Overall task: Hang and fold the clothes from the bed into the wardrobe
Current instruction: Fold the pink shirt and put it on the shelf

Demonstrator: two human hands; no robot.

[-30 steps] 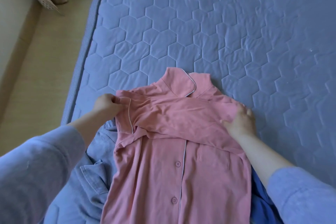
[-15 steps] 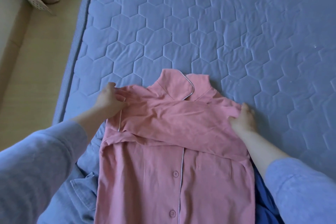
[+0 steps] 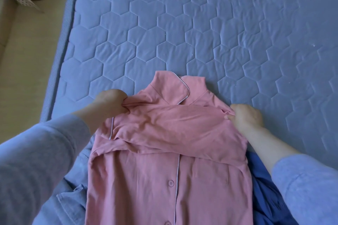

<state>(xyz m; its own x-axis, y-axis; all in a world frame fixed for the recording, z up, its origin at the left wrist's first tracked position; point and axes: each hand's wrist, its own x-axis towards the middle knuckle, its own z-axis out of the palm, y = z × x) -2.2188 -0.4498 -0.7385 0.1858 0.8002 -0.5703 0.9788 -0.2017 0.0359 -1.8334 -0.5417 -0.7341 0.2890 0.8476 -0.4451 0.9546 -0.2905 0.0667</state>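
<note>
**Pink shirt fold: both hands on the shoulders**

The pink shirt (image 3: 168, 151) lies flat on the bed (image 3: 201, 33), buttons up. Its long axis runs from the collar (image 3: 175, 89) straight back toward the person, w/ a sleeve folded across just below the collar.

The left hand (image 3: 109, 104) is just left of the collar, fingers (image 3: 123, 105) curled round a bunch of shoulder cloth. The right hand (image 3: 245, 117) is just right of the collar, fingers (image 3: 228, 116) pinching the shoulder edge. Both sit about equally near it, so imo the next fold brings the collar end down along that axis.

Vs half a sec ago, both hands looked flatter on the cloth; now they're properly gripping it.
</note>
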